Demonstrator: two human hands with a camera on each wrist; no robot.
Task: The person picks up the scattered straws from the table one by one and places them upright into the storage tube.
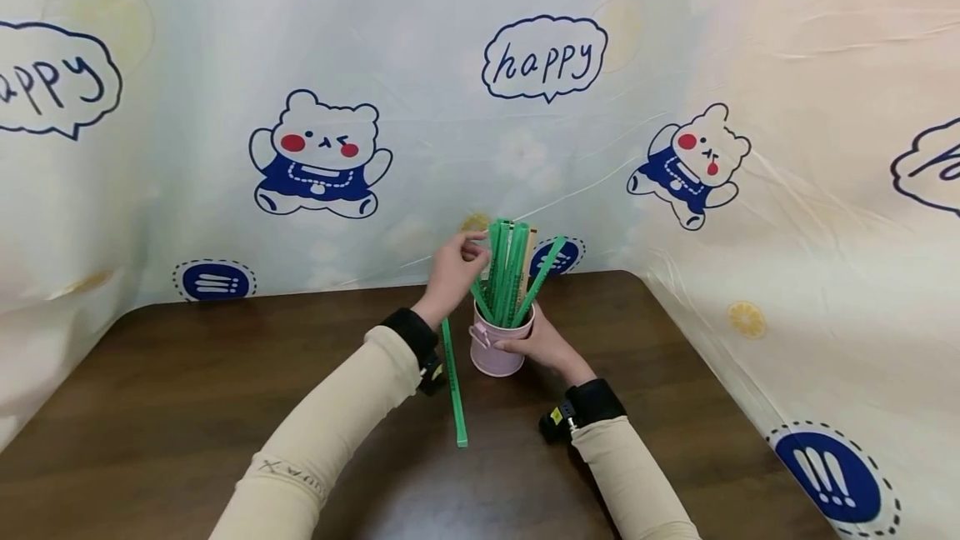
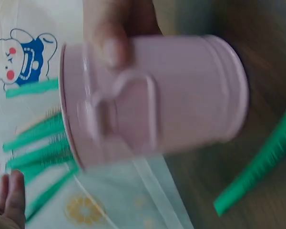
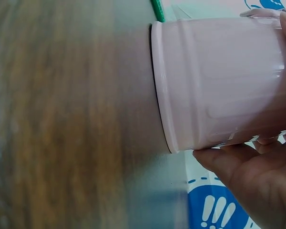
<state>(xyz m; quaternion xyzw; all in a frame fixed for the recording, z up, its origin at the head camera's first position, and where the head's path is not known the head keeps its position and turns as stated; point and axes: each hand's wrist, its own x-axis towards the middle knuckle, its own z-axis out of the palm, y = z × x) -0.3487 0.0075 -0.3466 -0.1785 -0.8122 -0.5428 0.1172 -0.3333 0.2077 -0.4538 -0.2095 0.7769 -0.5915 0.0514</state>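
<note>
A small pink metal pail (image 1: 497, 359) stands upright on the table, holding several long, flat green sticks (image 1: 508, 273) with small dark print, plus a tan one (image 1: 528, 261). My right hand (image 1: 551, 346) grips the pail from the right, its thumb across the front; the right wrist view shows that hand (image 3: 262, 179) against the pail's side. My left hand (image 1: 454, 273) is beside the upper ends of the sticks. In the left wrist view its fingers (image 2: 14, 191) are extended and appear apart from the sticks. Left of the pail, a loose green stick (image 1: 454, 394) lies on the table.
The dark wooden table (image 1: 225, 407) ends at a hanging cloth (image 1: 442, 148) printed with bears and speech bubbles. That cloth also runs along the right side. Both wrists wear black bands (image 1: 596, 401) with small cameras.
</note>
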